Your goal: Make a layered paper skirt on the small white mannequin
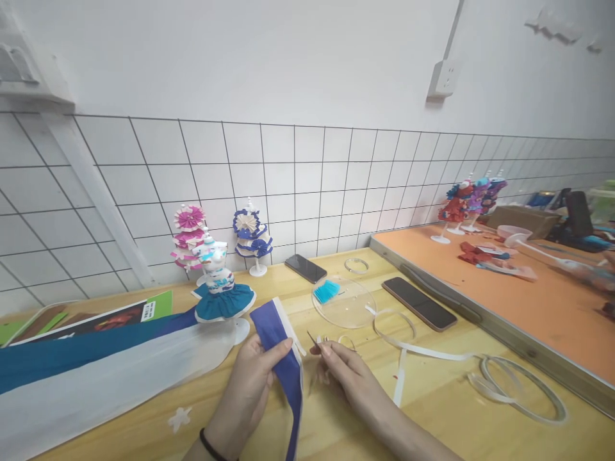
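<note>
My left hand [257,374] pinches a blue-purple strip of fabric [273,330] with a white border, thumb on top. The strip's lower end hangs down past the bottom of the view. Just right of it, my right hand [343,368] is closed on a thin, dark pointed tool [311,337]; its exact kind is too small to make out. Its tip points up and left, apart from the strip. Beyond my hands lies a clear round plate [353,314] with a small bright blue fringed piece [326,292] on it.
Dress-form figures stand at the back: a teal-skirted one [223,298], a pink one [189,221] and a blue-and-cream one [254,240]. Two phones [305,267] [419,303] lie on the wooden table. White ribbon [435,353] and a coil [552,400] spread rightward, beside a raised orange tabletop [519,307].
</note>
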Demonstrator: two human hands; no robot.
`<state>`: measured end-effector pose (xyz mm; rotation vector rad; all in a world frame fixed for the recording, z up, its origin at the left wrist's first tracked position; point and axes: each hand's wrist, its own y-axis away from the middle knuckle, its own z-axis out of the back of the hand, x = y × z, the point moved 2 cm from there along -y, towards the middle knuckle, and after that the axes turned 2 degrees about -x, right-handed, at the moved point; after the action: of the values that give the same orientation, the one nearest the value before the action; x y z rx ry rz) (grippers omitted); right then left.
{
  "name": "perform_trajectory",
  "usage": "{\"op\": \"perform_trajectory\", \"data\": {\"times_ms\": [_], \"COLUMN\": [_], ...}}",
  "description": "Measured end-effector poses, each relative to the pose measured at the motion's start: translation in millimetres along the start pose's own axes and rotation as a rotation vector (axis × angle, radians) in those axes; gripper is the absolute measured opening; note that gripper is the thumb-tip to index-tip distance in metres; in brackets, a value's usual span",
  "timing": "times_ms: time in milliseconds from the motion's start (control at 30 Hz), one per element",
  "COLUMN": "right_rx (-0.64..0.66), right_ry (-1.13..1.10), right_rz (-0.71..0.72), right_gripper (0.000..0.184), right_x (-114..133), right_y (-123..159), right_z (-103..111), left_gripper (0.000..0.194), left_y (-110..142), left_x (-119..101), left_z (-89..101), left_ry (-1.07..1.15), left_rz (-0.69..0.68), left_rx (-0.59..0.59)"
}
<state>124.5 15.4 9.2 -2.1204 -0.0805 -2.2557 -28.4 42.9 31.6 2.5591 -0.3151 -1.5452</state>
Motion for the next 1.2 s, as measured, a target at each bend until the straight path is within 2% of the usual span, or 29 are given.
{"op": "perform_trajectory", "data": {"times_ms": [67,233,500,700,967,1200], "right_rx": [0.037,0.121,0.15,0.145,0.113,0.076], "right_ry": [0.003,-0.127,-0.303,-0.341,-0.348,-0.346], "right_rz": [-0.053,-0.083,-0.154,-0.143,-0.171,-0.18], "right_gripper": [0.044,0.04,0.036,0.036,0.043,0.049], "right_x": [-2.2,-5.6,-10.0,-10.8,-9.3,-10.0], "right_y": [1.8,5.2,6.2,6.9,6.2,7.0], "right_z": [-2.2,-10.3,-17.1,-18.7,-18.1,-18.0], "left_gripper": [0.019,0.026,0.023,0.015,0.017,0.017], "left_y": [-0.9,2.3,5.0,8.4,7.4,10.0], "left_x": [-2.0,-6.6,-4.1,2.3,2.1,4.9], "left_z": [0.9,-1.9,-4.2,-7.2,-5.5,-12.4], "left_ry": [0.009,0.062,0.084,0.019,-0.021,-0.106], "left_rz": [0.0,-0.011,-0.01,0.014,-0.019,-0.042], "left_rx": [-0.009,0.017,0.061,0.069,0.044,0.084]}}
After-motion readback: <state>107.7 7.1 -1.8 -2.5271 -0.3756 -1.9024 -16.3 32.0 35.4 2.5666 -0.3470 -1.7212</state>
